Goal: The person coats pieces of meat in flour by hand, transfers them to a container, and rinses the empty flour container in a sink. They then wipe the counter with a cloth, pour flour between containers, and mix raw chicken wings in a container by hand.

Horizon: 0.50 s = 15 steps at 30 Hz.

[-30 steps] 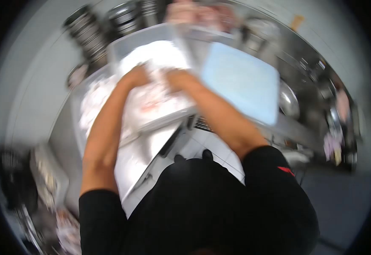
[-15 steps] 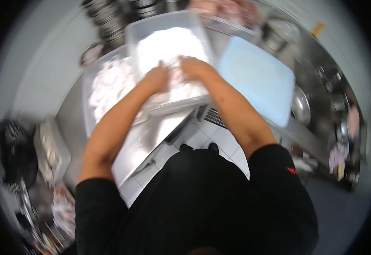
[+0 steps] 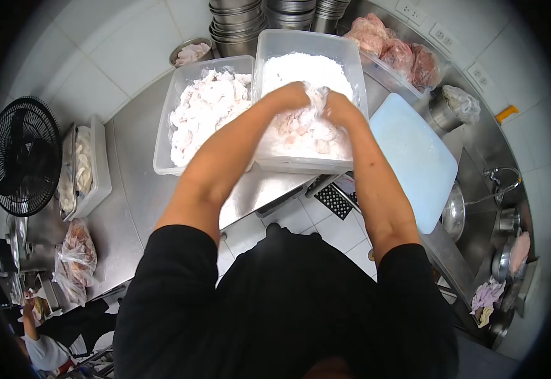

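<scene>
A clear plastic tub point(image 3: 359, 69) holds white powder point(image 3: 301, 66), which looks like flour, at its far end and pale floured meat pieces point(image 3: 307, 136) at its near end. Above the meat, my left hand point(image 3: 296, 96) and my right hand point(image 3: 338, 107) are close together, fingers curled in. A whitish, powder-coated piece of meat point(image 3: 317, 96) shows between them, gripped from both sides. It is slightly blurred, and my fingertips are partly hidden. Touching this tub on the left is a second clear tub point(image 3: 164, 148), filled with coated meat pieces point(image 3: 209, 107).
A pale blue cutting board point(image 3: 411, 158) lies right of the tubs. Bagged raw meat point(image 3: 398, 54) and stacked metal pots point(image 3: 234, 22) stand behind. On the left are a black fan point(image 3: 24, 155) and a bagged item point(image 3: 77, 259). Another person's sleeve point(image 3: 47, 352) shows lower left.
My view has turned, so the tubs appear further right. My hands have come together and lifted slightly from the meat, with a coated piece now between them.
</scene>
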Each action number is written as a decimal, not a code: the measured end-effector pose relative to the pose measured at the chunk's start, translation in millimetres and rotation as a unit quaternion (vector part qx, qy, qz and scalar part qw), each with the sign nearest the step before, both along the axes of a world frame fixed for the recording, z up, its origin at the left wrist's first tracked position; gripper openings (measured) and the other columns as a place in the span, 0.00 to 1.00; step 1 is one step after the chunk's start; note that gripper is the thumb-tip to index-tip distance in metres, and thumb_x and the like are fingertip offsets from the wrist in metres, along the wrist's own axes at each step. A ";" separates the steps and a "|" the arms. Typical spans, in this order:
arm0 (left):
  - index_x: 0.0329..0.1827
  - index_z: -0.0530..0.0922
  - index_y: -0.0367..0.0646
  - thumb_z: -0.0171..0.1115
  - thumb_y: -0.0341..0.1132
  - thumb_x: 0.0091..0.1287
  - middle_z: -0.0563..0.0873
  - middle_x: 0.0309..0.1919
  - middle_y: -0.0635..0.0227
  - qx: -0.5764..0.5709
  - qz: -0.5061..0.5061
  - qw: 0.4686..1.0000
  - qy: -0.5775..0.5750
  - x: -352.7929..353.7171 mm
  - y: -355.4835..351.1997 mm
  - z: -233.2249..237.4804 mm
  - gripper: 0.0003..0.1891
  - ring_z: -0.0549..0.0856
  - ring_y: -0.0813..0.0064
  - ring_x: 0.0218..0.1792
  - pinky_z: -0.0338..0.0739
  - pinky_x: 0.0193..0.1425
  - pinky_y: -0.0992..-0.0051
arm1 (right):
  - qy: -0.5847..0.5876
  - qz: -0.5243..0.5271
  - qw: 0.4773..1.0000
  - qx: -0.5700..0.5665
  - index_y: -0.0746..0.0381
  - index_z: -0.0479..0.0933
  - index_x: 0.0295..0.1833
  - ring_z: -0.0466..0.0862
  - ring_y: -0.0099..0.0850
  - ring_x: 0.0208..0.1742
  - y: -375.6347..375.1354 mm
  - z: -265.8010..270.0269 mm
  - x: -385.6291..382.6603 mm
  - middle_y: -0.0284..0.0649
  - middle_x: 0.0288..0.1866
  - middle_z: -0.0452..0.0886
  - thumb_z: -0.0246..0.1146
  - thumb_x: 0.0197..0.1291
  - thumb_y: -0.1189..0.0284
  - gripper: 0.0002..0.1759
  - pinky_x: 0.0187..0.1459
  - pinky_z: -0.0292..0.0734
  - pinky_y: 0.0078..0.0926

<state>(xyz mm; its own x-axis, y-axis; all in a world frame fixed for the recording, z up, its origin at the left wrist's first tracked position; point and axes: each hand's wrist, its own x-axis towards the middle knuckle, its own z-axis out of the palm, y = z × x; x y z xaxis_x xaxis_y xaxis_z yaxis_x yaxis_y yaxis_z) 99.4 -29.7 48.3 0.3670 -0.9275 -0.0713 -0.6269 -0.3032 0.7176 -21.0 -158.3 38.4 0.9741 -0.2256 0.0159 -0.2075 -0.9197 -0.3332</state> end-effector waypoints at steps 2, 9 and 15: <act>0.52 0.79 0.38 0.56 0.34 0.59 0.84 0.43 0.48 0.045 0.024 0.998 -0.025 6.9 15.0 17.8 0.19 0.84 0.61 0.39 0.78 0.39 0.66 | 0.049 -0.014 0.999 -0.014 0.74 0.76 0.46 0.83 0.49 0.42 -5.9 27.1 -5.4 0.61 0.38 0.80 0.66 0.44 0.73 0.22 0.43 0.78 0.37; 0.56 0.76 0.35 0.60 0.40 0.55 0.81 0.48 0.43 0.186 -0.156 0.909 -0.339 -32.2 46.9 -17.5 0.26 0.81 0.52 0.49 0.75 0.54 0.62 | 0.134 0.074 0.984 -0.095 0.75 0.66 0.60 0.82 0.49 0.48 28.9 19.8 -46.6 0.62 0.44 0.80 0.63 0.47 0.75 0.33 0.51 0.77 0.37; 0.48 0.76 0.26 0.58 0.36 0.61 0.81 0.49 0.52 -0.008 0.011 0.985 0.173 -26.8 24.8 20.9 0.20 0.81 0.61 0.44 0.77 0.49 0.65 | -0.066 0.045 0.996 0.026 0.73 0.76 0.48 0.83 0.47 0.40 -18.9 25.7 -2.0 0.60 0.38 0.81 0.64 0.43 0.74 0.23 0.44 0.77 0.37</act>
